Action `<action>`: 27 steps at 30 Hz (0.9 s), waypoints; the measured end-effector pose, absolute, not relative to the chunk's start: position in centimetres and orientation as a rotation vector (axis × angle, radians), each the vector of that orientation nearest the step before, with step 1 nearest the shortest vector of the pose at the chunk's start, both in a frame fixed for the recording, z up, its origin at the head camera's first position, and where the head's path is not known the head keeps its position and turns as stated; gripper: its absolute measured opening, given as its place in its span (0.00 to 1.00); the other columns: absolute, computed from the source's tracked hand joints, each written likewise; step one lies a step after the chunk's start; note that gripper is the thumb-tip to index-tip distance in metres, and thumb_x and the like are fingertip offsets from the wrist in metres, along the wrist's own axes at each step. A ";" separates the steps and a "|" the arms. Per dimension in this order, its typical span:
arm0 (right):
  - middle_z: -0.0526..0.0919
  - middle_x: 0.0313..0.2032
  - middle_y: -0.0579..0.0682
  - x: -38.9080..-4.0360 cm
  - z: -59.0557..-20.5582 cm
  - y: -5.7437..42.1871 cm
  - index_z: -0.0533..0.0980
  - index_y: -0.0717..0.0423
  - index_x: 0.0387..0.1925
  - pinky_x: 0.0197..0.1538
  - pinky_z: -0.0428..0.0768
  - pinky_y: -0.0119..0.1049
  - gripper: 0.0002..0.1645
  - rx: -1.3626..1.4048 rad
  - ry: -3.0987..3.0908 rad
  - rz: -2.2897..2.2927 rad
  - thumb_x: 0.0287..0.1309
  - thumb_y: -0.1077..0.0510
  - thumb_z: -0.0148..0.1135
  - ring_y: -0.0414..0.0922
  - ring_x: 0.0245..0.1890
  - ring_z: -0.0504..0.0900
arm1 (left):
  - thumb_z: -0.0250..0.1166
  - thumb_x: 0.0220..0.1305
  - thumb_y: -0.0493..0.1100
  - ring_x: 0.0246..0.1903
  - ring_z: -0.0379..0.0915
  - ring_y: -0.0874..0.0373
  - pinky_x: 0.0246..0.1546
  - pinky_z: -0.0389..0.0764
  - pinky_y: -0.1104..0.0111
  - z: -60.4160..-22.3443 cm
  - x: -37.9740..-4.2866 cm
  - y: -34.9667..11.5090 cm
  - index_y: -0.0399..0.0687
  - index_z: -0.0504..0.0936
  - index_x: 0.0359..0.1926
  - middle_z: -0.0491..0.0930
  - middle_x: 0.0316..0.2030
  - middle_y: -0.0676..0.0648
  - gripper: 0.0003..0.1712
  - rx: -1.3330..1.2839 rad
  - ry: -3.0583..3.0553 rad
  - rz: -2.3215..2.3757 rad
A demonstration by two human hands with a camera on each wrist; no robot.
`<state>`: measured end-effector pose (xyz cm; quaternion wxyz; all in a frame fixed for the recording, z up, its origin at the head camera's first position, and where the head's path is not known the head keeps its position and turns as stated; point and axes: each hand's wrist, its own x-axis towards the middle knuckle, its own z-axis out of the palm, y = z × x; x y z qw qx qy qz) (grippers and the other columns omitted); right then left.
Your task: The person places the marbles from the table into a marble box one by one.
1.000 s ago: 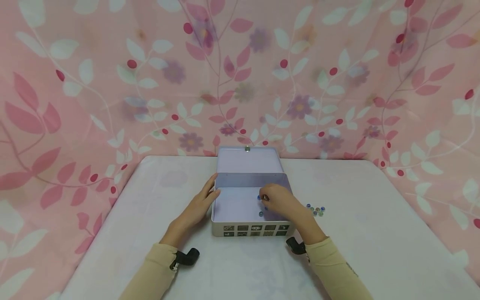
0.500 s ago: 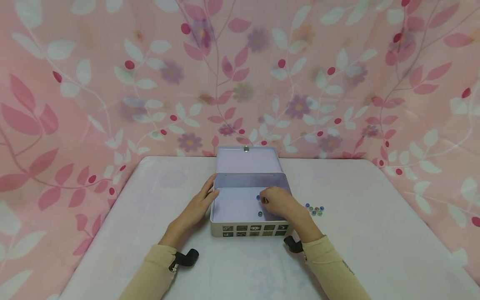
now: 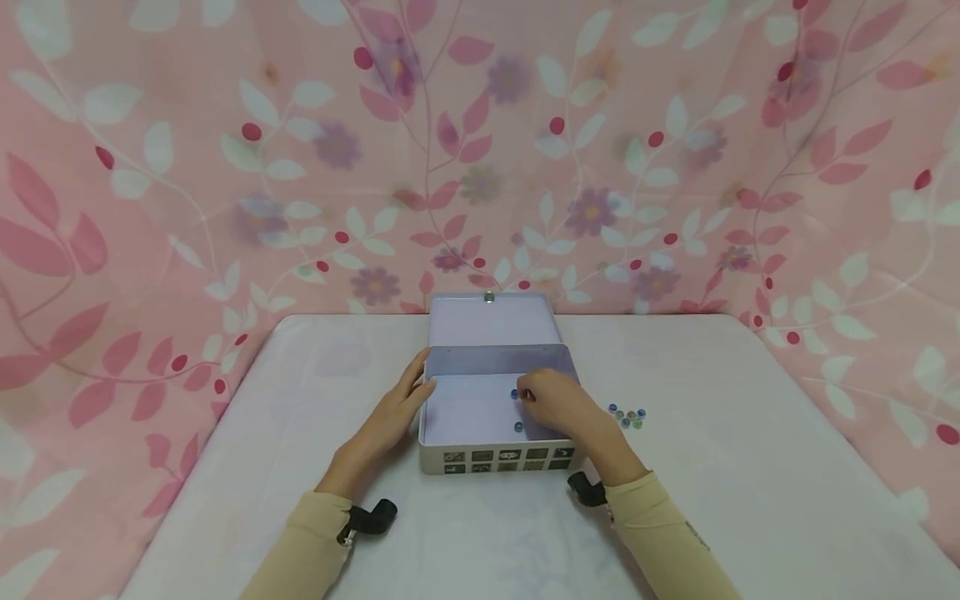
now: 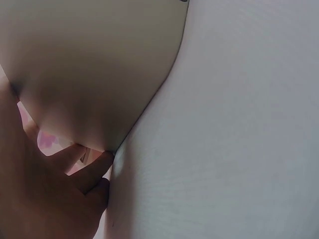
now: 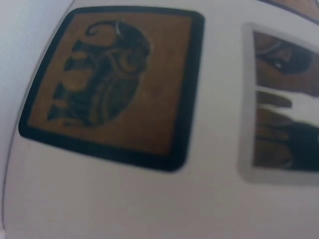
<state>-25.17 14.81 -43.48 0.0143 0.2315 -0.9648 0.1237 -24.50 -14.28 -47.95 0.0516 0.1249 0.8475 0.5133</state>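
Observation:
A hinged tin box (image 3: 497, 458) stands on the table with its pale lilac lid (image 3: 491, 321) tipped back. The left hand (image 3: 390, 417) lies along the box's left side, thumb at the rim; in the left wrist view its fingers (image 4: 94, 172) touch the outer wall. Inside the box, the right hand (image 3: 555, 400) has curled fingers pinching a marble, mostly hidden by the fingers. A blue marble (image 3: 514, 394) lies right at those fingertips, and a greenish marble (image 3: 518, 427) rests on the box floor nearer the front. The right wrist view shows the box's elephant picture (image 5: 107, 74), without the hand.
Several glass marbles (image 3: 627, 416) are grouped on the white-covered table (image 3: 712, 467) to the right of the box, beside the right forearm. A pink floral cloth (image 3: 480, 167) hangs behind the table. Black camera mounts (image 3: 372, 517) stick out from both wrists.
The right hand dipped slightly and came back up; a marble that lay beneath its fingers on the box floor is no longer seen there. The left hand stays against the box.

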 end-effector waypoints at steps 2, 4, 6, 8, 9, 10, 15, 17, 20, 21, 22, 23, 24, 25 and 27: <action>0.84 0.30 0.45 -25.2 -43.4 14.9 0.84 0.54 0.34 0.39 0.79 0.38 0.05 0.723 -2.980 0.413 0.60 0.63 0.63 0.40 0.30 0.75 | 0.47 0.75 0.65 0.78 0.44 0.45 0.74 0.51 0.41 -47.9 -24.5 -14.3 0.77 0.41 0.78 0.46 0.79 0.52 0.38 0.387 2.563 1.566; 0.83 0.31 0.45 -25.2 -43.3 15.0 0.84 0.55 0.35 0.40 0.79 0.38 0.05 0.726 -2.958 0.435 0.60 0.63 0.63 0.40 0.31 0.76 | 0.47 0.76 0.63 0.78 0.43 0.45 0.74 0.50 0.41 -47.9 -24.5 -14.3 0.77 0.40 0.78 0.45 0.79 0.50 0.37 0.387 2.546 1.572; 0.83 0.32 0.45 -25.1 -43.0 15.2 0.85 0.56 0.36 0.42 0.80 0.38 0.05 0.735 -2.934 0.470 0.60 0.63 0.64 0.40 0.33 0.77 | 0.47 0.76 0.62 0.78 0.43 0.45 0.74 0.50 0.41 -47.8 -24.5 -14.2 0.77 0.40 0.78 0.45 0.79 0.49 0.37 0.387 2.539 1.575; 0.84 0.33 0.46 -25.0 -42.8 15.5 0.85 0.56 0.37 0.43 0.80 0.38 0.06 0.742 -2.913 0.500 0.60 0.62 0.64 0.41 0.34 0.78 | 0.47 0.76 0.63 0.78 0.44 0.45 0.74 0.51 0.41 -47.7 -24.4 -14.2 0.77 0.41 0.78 0.45 0.79 0.50 0.37 0.387 2.542 1.576; 0.84 0.34 0.46 -25.0 -42.6 15.7 0.85 0.57 0.38 0.43 0.81 0.39 0.07 0.746 -2.904 0.509 0.61 0.62 0.63 0.41 0.35 0.78 | 0.47 0.75 0.64 0.78 0.45 0.45 0.74 0.51 0.41 -47.7 -24.4 -14.2 0.77 0.41 0.78 0.46 0.79 0.50 0.37 0.389 2.548 1.575; 0.84 0.35 0.46 -25.0 -42.5 15.9 0.85 0.57 0.39 0.44 0.81 0.39 0.07 0.753 -2.890 0.517 0.61 0.63 0.63 0.41 0.36 0.79 | 0.47 0.75 0.64 0.78 0.45 0.45 0.74 0.52 0.41 -47.7 -24.4 -14.2 0.77 0.42 0.78 0.46 0.79 0.51 0.38 0.392 2.554 1.574; 0.85 0.36 0.47 -25.0 -41.4 17.2 0.84 0.56 0.38 0.46 0.82 0.42 0.07 0.714 -2.826 0.561 0.62 0.64 0.62 0.43 0.38 0.81 | 0.47 0.73 0.68 0.78 0.47 0.45 0.73 0.53 0.40 -47.8 -24.4 -14.3 0.78 0.42 0.78 0.48 0.79 0.54 0.38 0.404 2.587 1.563; 0.85 0.35 0.48 -25.0 -40.9 17.9 0.84 0.55 0.38 0.46 0.82 0.43 0.07 0.684 -2.788 0.593 0.61 0.64 0.62 0.43 0.37 0.80 | 0.46 0.72 0.70 0.78 0.47 0.46 0.73 0.54 0.40 -48.0 -24.4 -14.3 0.79 0.42 0.78 0.48 0.79 0.53 0.39 0.403 2.595 1.554; 0.85 0.35 0.49 -25.1 -40.3 19.1 0.84 0.56 0.38 0.45 0.83 0.43 0.06 0.636 -2.727 0.640 0.61 0.65 0.63 0.45 0.37 0.80 | 0.45 0.71 0.72 0.78 0.47 0.46 0.73 0.54 0.40 -48.1 -24.5 -14.4 0.80 0.42 0.78 0.48 0.79 0.51 0.39 0.402 2.602 1.541; 0.85 0.36 0.49 -25.1 -40.1 19.5 0.84 0.57 0.39 0.45 0.83 0.44 0.07 0.618 -2.715 0.653 0.61 0.65 0.63 0.45 0.37 0.80 | 0.45 0.71 0.72 0.78 0.47 0.46 0.73 0.55 0.40 -48.1 -24.5 -14.4 0.80 0.42 0.77 0.48 0.79 0.50 0.40 0.403 2.602 1.540; 0.85 0.36 0.50 -25.1 -40.0 19.9 0.84 0.57 0.39 0.46 0.83 0.44 0.07 0.603 -2.705 0.665 0.61 0.65 0.63 0.45 0.37 0.80 | 0.45 0.71 0.73 0.78 0.47 0.47 0.73 0.55 0.40 -48.1 -24.6 -14.4 0.80 0.42 0.77 0.49 0.79 0.51 0.40 0.400 2.602 1.542; 0.85 0.36 0.50 -25.2 -39.9 20.3 0.84 0.58 0.40 0.46 0.83 0.44 0.07 0.583 -2.703 0.673 0.61 0.65 0.63 0.46 0.38 0.80 | 0.45 0.70 0.73 0.78 0.47 0.47 0.73 0.55 0.40 -48.1 -24.6 -14.4 0.80 0.42 0.77 0.49 0.79 0.51 0.40 0.402 2.601 1.543; 0.85 0.37 0.51 -25.2 -39.8 20.7 0.84 0.58 0.41 0.47 0.83 0.45 0.08 0.568 -2.705 0.671 0.61 0.65 0.63 0.47 0.38 0.81 | 0.45 0.70 0.73 0.78 0.47 0.47 0.73 0.55 0.40 -48.1 -24.6 -14.4 0.80 0.42 0.77 0.49 0.79 0.51 0.40 0.401 2.600 1.544; 0.85 0.38 0.52 -25.3 -39.7 21.1 0.84 0.59 0.42 0.47 0.83 0.46 0.09 0.551 -2.715 0.668 0.61 0.65 0.63 0.47 0.39 0.81 | 0.45 0.70 0.73 0.78 0.47 0.47 0.73 0.55 0.40 -48.1 -24.6 -14.4 0.80 0.42 0.77 0.49 0.79 0.51 0.40 0.402 2.599 1.544; 0.85 0.39 0.53 -25.4 -39.6 21.9 0.83 0.59 0.44 0.48 0.83 0.48 0.10 0.523 -2.746 0.651 0.62 0.64 0.62 0.49 0.40 0.81 | 0.45 0.70 0.73 0.78 0.46 0.47 0.73 0.55 0.40 -48.0 -24.5 -14.4 0.80 0.42 0.77 0.49 0.79 0.51 0.40 0.405 2.596 1.544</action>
